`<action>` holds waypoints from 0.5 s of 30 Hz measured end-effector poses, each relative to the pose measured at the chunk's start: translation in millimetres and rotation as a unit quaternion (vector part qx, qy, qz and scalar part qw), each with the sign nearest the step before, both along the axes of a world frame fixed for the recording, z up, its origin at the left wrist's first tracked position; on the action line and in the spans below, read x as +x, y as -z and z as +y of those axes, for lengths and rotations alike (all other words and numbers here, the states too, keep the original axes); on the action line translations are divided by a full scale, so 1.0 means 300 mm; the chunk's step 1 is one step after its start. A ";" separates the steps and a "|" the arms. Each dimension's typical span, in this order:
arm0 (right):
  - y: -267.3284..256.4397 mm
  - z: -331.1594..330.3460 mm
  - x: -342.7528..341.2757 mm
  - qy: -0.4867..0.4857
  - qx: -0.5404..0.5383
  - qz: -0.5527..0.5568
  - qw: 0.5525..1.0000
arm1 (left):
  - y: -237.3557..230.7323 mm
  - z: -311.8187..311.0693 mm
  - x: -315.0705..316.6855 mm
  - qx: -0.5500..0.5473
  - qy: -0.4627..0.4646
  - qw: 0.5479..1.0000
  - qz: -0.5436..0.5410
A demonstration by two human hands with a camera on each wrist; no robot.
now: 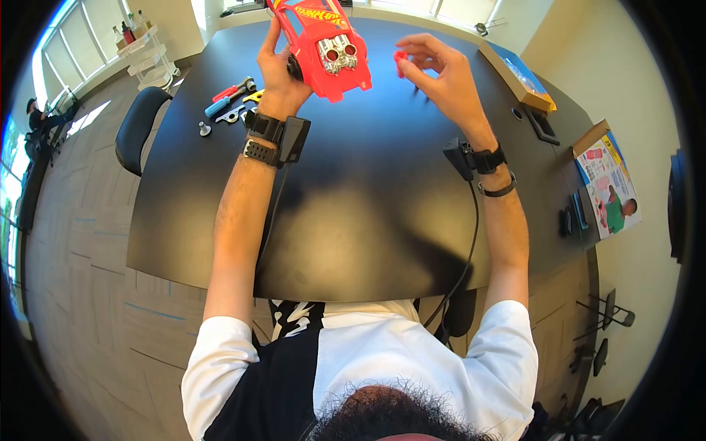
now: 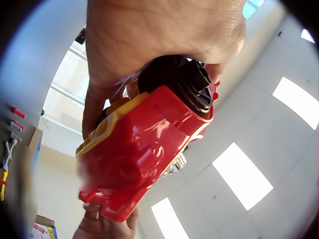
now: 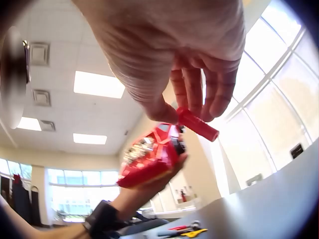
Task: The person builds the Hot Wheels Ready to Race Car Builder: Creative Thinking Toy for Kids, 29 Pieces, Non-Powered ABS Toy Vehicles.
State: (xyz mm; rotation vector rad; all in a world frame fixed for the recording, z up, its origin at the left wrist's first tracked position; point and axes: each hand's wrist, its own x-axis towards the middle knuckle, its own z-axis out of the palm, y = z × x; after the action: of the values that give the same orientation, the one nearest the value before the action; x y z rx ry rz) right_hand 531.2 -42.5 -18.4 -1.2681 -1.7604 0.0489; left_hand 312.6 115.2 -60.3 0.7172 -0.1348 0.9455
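Note:
My left hand (image 1: 283, 81) grips a red toy car (image 1: 316, 44) by its side, near a black wheel (image 1: 295, 67), and holds it up above the table. Chrome engine pipes show on the car's end facing me. In the left wrist view its yellow underside (image 2: 107, 128) shows beside the red body. To the right of the car, my right hand (image 1: 448, 81) pinches a small red tube-shaped piece (image 3: 198, 125) between thumb and fingertips. A gap separates this piece from the car in the head view.
On the dark table (image 1: 353, 242) at left lie a blue-handled tool (image 1: 218, 107), a grey wrench (image 1: 232, 115) and a small white knob-like piece (image 1: 204, 129). A shallow cardboard box (image 1: 515, 77) and a printed box (image 1: 607, 184) stand at right. Cables hang from both wrists.

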 end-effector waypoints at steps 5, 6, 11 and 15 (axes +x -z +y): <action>-0.043 -0.022 -0.168 -0.137 0.105 0.058 0.983 | -0.008 -0.005 0.006 -0.015 -0.061 0.998 0.024; -0.042 -0.022 -0.184 -0.133 0.100 0.060 0.984 | -0.009 -0.015 0.008 -0.017 -0.061 0.998 0.031; -0.038 0.006 -0.227 -0.132 0.104 0.046 0.985 | -0.014 -0.026 0.011 -0.007 -0.052 0.998 0.039; -0.048 0.000 -0.235 -0.056 0.140 -0.085 0.985 | -0.001 -0.004 0.008 0.008 -0.045 0.998 0.031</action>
State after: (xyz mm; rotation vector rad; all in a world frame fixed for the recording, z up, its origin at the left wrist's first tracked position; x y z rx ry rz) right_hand 460.8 -42.5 -3.9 -0.9924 -1.9060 -0.2411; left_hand 315.0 113.9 -60.0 0.7706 -0.0559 1.0083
